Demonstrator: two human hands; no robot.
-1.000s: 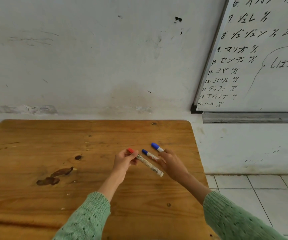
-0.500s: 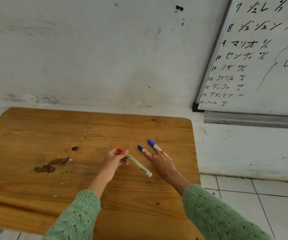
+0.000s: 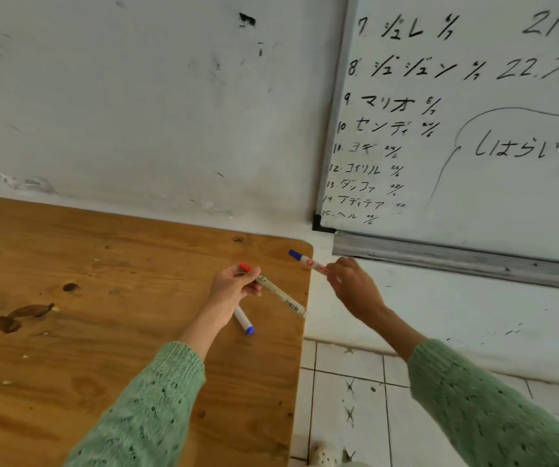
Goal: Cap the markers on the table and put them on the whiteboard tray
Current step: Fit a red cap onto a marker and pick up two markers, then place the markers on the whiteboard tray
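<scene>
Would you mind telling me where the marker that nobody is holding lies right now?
In the head view, the loose blue marker lies on the table near its right edge, partly under the left hand.

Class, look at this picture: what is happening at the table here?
A person in green sleeves is gathering markers. The left hand holds a red-capped marker above the wooden table. The right hand holds a blue-capped marker out past the table's corner, near the whiteboard tray. Another blue-ended marker lies on the table below the left hand. No marker can be seen on the tray yet.
</scene>
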